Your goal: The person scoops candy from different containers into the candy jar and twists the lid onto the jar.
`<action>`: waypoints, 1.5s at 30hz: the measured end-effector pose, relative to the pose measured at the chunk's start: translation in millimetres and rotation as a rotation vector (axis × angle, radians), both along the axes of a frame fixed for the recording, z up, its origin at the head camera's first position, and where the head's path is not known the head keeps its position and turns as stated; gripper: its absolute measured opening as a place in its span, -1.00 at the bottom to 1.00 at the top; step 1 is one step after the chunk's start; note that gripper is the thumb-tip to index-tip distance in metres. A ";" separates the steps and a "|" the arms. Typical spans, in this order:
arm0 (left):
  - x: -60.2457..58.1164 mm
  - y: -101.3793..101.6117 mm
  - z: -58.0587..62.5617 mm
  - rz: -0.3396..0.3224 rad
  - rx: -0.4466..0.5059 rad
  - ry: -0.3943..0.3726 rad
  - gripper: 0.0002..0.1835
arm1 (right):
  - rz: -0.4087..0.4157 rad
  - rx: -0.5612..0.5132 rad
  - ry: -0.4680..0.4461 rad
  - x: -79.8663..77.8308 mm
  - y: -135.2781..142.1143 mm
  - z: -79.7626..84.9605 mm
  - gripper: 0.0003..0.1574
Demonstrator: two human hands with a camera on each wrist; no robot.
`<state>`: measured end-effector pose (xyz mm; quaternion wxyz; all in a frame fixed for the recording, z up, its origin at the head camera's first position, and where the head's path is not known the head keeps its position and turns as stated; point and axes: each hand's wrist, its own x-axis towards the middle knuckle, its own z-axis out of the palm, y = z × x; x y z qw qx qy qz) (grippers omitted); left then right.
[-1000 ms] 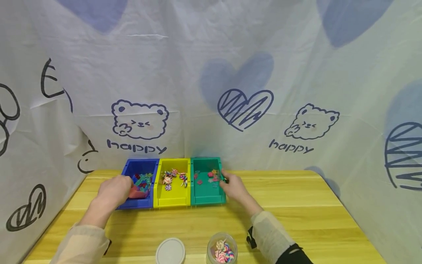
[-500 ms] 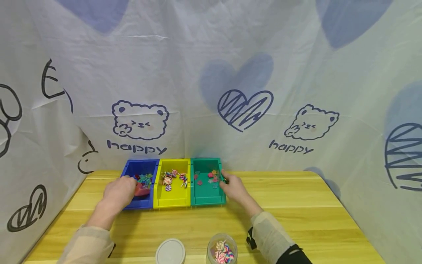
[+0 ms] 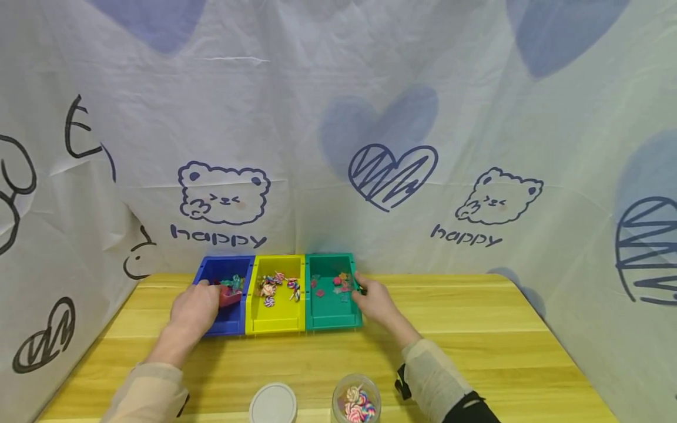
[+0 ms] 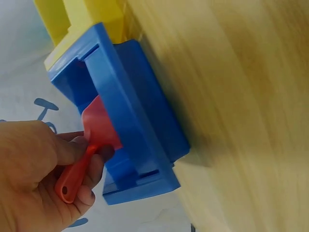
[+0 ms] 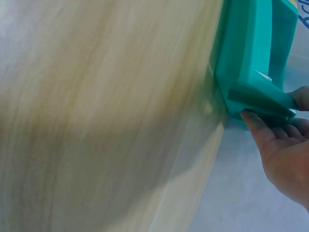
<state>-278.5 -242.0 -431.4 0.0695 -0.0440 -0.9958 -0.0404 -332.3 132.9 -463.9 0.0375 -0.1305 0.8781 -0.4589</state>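
My left hand [image 3: 194, 308] grips the handle of a small red scoop [image 4: 100, 121]. The scoop's blade is inside the blue bin [image 3: 228, 326], beside a pile of translucent blue, green and red pieces [image 3: 233, 283]. In the left wrist view, the bin's front wall hides part of the blade. On the other side, my right hand [image 3: 374, 299] holds the right wall of the green bin [image 5: 256, 63], thumb over the rim and fingers along the outside. Pink, orange and pale star-like pieces [image 3: 342, 283] lie in that bin.
Between those two stands a yellow bin [image 3: 277, 322] with swirl lollipop pieces [image 3: 270, 289]. Nearer me on the wooden table [image 3: 455, 352] are a round white lid [image 3: 273, 404] and a clear jar [image 3: 337, 405] of similar lollipop pieces. A printed cloth [image 3: 317, 229] rises behind the bins.
My left hand and the scoop have shifted right and slightly back within the blue bin, and the pieces have moved toward its back right. The right hand has stayed on the green bin.
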 end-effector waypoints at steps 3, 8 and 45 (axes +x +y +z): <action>-2.3 -0.6 -3.2 0.008 0.016 0.012 -0.79 | 0.003 0.003 0.001 0.0 0.2 -0.3 -0.30; -7.3 -0.4 -8.8 0.015 0.037 0.057 -0.75 | -0.004 0.001 0.001 0.5 0.9 0.0 -0.30; -26.2 9.0 -45.7 0.192 0.435 -0.189 -0.43 | 0.011 0.008 0.003 -1.1 2.0 -1.1 -0.30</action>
